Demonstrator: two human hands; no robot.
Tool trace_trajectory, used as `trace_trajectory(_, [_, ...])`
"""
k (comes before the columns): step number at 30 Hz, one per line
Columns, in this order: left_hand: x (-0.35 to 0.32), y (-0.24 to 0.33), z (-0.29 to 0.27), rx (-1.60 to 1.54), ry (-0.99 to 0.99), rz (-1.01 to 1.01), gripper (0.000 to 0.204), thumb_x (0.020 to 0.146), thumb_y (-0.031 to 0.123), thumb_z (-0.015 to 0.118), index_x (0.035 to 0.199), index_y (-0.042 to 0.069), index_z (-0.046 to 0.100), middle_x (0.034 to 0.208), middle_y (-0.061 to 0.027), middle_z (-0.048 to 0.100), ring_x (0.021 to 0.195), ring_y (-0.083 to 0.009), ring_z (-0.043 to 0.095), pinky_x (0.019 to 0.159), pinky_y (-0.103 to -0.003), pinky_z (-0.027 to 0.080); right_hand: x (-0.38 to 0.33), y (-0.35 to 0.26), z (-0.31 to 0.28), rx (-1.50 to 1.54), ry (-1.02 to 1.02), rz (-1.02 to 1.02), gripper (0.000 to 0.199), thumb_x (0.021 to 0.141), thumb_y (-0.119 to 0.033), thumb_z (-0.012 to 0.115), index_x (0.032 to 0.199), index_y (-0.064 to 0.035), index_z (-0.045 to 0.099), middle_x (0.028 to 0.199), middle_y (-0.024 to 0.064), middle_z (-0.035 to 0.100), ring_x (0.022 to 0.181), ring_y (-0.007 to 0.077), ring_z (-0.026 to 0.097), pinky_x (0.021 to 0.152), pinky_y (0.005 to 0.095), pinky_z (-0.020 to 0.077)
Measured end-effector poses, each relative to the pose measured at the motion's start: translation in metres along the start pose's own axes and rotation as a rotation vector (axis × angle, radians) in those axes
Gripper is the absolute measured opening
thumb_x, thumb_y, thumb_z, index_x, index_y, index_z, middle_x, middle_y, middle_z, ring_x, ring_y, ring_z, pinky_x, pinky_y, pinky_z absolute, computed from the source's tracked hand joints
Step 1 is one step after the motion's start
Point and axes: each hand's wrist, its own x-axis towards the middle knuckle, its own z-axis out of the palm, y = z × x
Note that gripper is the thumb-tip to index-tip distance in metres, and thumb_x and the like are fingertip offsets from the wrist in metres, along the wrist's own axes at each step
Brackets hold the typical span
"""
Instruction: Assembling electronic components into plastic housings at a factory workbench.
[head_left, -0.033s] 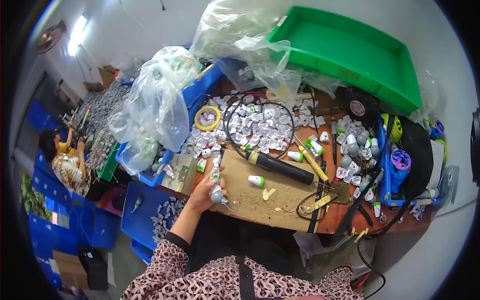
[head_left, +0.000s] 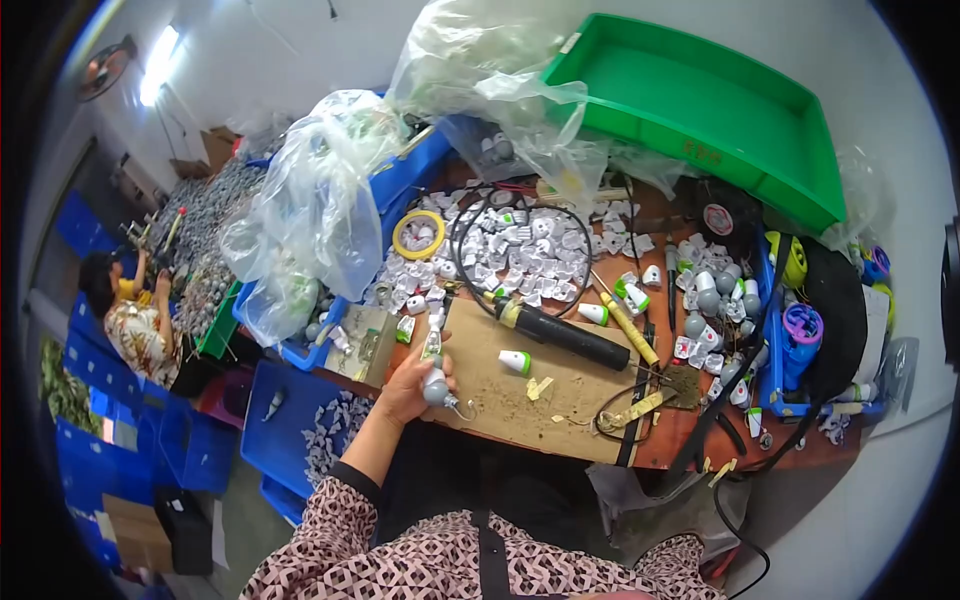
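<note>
My left hand (head_left: 406,392), fingers closed, grips a slim grey-and-white plastic piece (head_left: 434,388) above the table's front edge. The piece has a clear upper section, a rounded grey lower end and a thin wire curling out at the bottom. To the right of this hand, a white cap with a green rim (head_left: 514,361) lies on a brown cardboard sheet (head_left: 480,395). A black cylindrical tool with a yellow band (head_left: 565,336) rests slantwise on the sheet. Near it is a yellow-handled screwdriver (head_left: 630,330). My right hand is out of view; only its sleeve shows at the lower right.
White plastic pieces (head_left: 530,250) are heaped behind the cardboard, beside a yellow tape roll (head_left: 418,235). Grey-and-white parts (head_left: 708,300) pile up at right. A green tray (head_left: 690,110) stands behind; blue bins (head_left: 265,455) sit at left. Another person (head_left: 135,320) works far left.
</note>
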Motion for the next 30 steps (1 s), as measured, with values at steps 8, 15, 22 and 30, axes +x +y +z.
trace_trajectory(8, [0.003, 0.0, -0.004, -0.052, -0.057, -0.006, 0.059, 0.088, 0.019, 0.056, 0.138, 0.005, 0.026, 0.091, -0.009, 0.054, 0.079, -0.0204, 0.062, 0.076, -0.035, 0.051, -0.025, -0.016, 0.066, -0.041, -0.133, -0.087, 0.035, 0.083, -0.024, 0.054, 0.112, -0.0052, 0.059, 0.11, 0.015, 0.062, 0.101, 0.0261, 0.057, 0.087, 0.036, 0.0435])
trace_trajectory(15, [0.0, -0.005, -0.004, -0.12, -0.109, -0.012, 0.06, 0.089, 0.02, 0.056, 0.137, 0.005, 0.025, 0.091, -0.009, 0.055, 0.08, -0.0205, 0.062, 0.073, -0.034, 0.052, -0.102, -0.015, 0.105, -0.118, -0.27, -0.083, 0.035, 0.082, -0.025, 0.054, 0.111, -0.0056, 0.06, 0.109, 0.0154, 0.062, 0.099, 0.0268, 0.058, 0.086, 0.0368, 0.0441])
trace_trajectory(22, [-0.004, 0.002, -0.008, -0.121, -0.063, 0.01, 0.051, 0.091, 0.014, 0.048, 0.138, 0.009, 0.029, 0.089, -0.0087, 0.056, 0.078, -0.0193, 0.061, 0.071, -0.035, 0.053, -0.319, -0.025, 0.146, -0.173, -0.626, 0.017, 0.035, 0.081, -0.025, 0.055, 0.11, -0.0059, 0.06, 0.108, 0.0159, 0.062, 0.098, 0.0276, 0.059, 0.085, 0.0376, 0.0447])
trace_trajectory(30, [0.001, -0.001, -0.007, -0.122, -0.143, 0.071, 0.057, 0.089, 0.017, 0.054, 0.137, 0.003, 0.027, 0.088, -0.0088, 0.057, 0.078, -0.0191, 0.062, 0.072, -0.034, 0.053, -0.417, -0.007, 0.101, -0.308, -0.811, 0.04, 0.035, 0.081, -0.026, 0.055, 0.109, -0.0064, 0.061, 0.106, 0.0165, 0.063, 0.096, 0.0285, 0.059, 0.084, 0.0385, 0.0453])
